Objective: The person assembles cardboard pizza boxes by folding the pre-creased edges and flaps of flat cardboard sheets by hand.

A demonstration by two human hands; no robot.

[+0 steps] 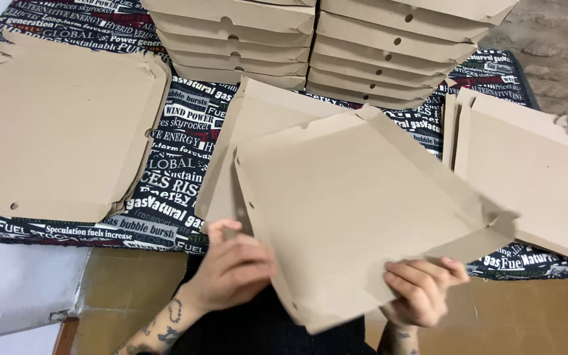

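Note:
I hold a flat brown cardboard box blank (356, 204) tilted up over the table's near edge. My left hand (231, 269) grips its left side near a folded flap. Its lower right edge, close to a bent corner tab, is pinched by my right hand (422, 289). A second cardboard panel (258, 125) lies behind and under the held one, partly hidden by it.
A pile of flat blanks (54, 125) lies at the left and another (527, 171) at the right, on a dark cloth (179, 151) printed with words. Two stacks of folded cardboard boxes (231, 39) (396, 46) stand at the back. Tan floor tiles (133, 289) show below.

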